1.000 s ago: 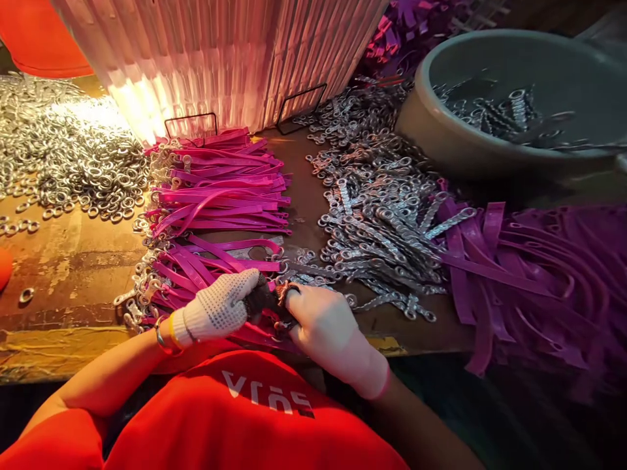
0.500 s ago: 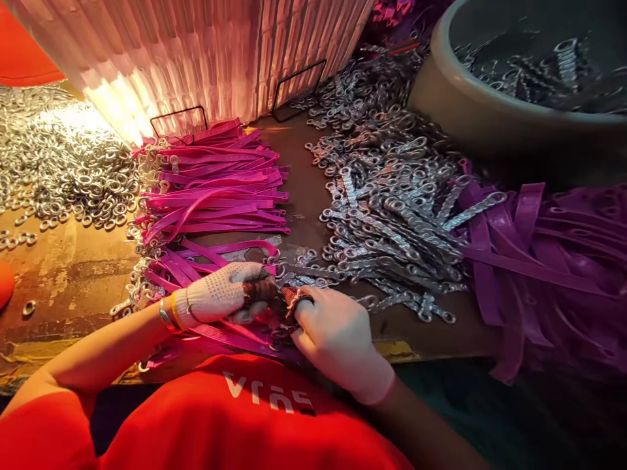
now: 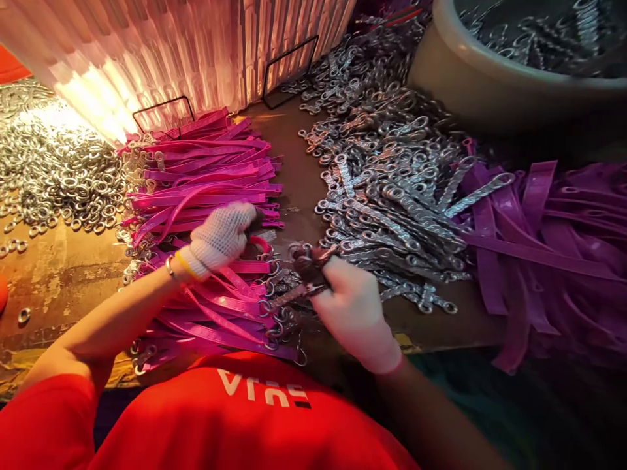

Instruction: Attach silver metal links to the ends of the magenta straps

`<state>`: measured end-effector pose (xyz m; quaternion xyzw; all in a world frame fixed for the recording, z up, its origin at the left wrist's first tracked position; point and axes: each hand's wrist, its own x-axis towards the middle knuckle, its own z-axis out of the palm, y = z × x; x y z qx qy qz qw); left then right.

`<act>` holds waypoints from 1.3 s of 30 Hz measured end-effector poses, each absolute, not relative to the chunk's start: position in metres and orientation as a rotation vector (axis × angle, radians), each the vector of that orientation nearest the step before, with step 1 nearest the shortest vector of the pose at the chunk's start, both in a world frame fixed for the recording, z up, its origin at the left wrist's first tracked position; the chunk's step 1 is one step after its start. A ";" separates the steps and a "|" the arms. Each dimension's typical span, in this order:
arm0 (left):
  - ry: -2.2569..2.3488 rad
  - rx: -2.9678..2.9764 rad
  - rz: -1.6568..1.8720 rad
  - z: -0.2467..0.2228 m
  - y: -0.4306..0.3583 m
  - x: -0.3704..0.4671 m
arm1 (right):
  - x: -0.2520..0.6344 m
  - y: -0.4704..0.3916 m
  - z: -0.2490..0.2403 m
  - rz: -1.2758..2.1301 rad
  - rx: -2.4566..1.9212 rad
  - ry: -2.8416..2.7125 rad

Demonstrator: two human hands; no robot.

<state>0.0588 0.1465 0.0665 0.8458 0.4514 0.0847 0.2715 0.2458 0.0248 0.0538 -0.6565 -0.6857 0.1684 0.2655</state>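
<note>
Straps (image 3: 206, 189) of pink plastic lay stacked in the middle of the table (image 3: 68, 267), and everything else can be placed from that stack. Left of it spread a heap of loose metal rings (image 3: 59, 176). Behind it stood a ribbed pink-lit panel (image 3: 196, 52) with two black wire loops at its foot. On the near part of the stack rested the left hand (image 3: 220, 238), in a dotted knit glove, its grip curled down on a strap end with a small pink loop showing beside the fingertips; whether it truly pinched that strap or only pressed on it could not be told.

Just right of the stack's near end, the right hand (image 3: 355, 313), gloved in white, had its grip pressed together around a dark-tipped piece (image 3: 306, 271) with metal links hanging from it; what the piece was stayed unclear. Farther right of the stack lay a broad heap of metal chain links (image 3: 386, 209), then a pile of purple straps (image 3: 548, 254), with a grey basin (image 3: 494, 85) of more metal parts behind them.

The step looked like the picking of a fresh strap to join with the metal fitting held in the right hand. The next move would likely call for the left hand to lift one strap end clear of its neighbours and bring its hole to the fitting without dragging others along.
</note>
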 end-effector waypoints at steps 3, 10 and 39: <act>1.567 2.574 -0.068 0.053 0.178 0.061 | 0.254 0.026 0.055 0.411 -1.784 -1.632; 1.638 2.666 -0.158 0.046 0.175 0.054 | 0.256 0.025 0.051 0.365 -1.788 -1.650; 1.438 2.283 0.478 0.032 0.172 0.041 | 0.223 0.021 0.041 0.537 -1.640 -1.976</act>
